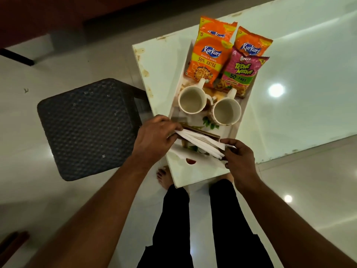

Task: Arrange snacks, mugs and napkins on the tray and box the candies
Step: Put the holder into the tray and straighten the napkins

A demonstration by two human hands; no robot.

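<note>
1. Centre of the frame: the left hand point(154, 138) pinches one end of the stack of white napkins point(201, 143), thumb and fingers closed on it.
2. The right hand point(238, 159) pinches the other end, lower right of the stack.
3. The napkins sit over the near end of the white tray point(246, 105), on the pale surface point(309, 78).
4. Just above, two empty mugs: left mug point(192, 100), right mug point(227, 111), side by side.
5. Top of the tray: three orange Kurkure packets point(207, 60) and a pink Bingo packet point(239, 76), overlapping.
6. Left of frame, a dark stool point(87, 128) on the floor.
</note>
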